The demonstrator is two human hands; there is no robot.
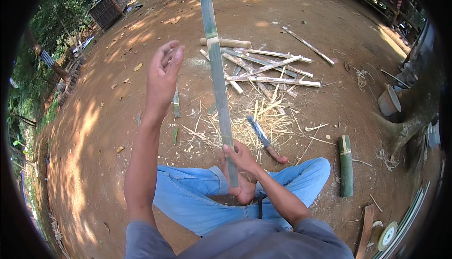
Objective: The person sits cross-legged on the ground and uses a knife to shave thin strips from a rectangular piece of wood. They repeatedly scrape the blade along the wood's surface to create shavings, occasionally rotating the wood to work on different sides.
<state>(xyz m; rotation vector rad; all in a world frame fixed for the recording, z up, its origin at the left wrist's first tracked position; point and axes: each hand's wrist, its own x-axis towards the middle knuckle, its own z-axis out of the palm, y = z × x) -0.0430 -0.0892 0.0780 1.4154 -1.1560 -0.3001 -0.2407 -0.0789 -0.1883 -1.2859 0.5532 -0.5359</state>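
A long, flat bamboo strip (219,78) with a pale node stands nearly upright in front of me. Its lower part is in my right hand (238,155), thumb on the near face, just above my crossed legs. My left hand (164,73) is raised to the left of the strip, apart from it, with loosely bent fingers and nothing in them. On the ground past my right hand lies a knife (259,132) with a brown wooden handle, its blade partly over thin shavings (278,115).
Beyond the shavings lies a pile of split bamboo pieces (273,79). A thick green bamboo section (346,169) stands out at right, near a tree trunk (414,118) and a pale bucket (389,100). A round disc (387,236) and long thin strips (409,221) are at lower right.
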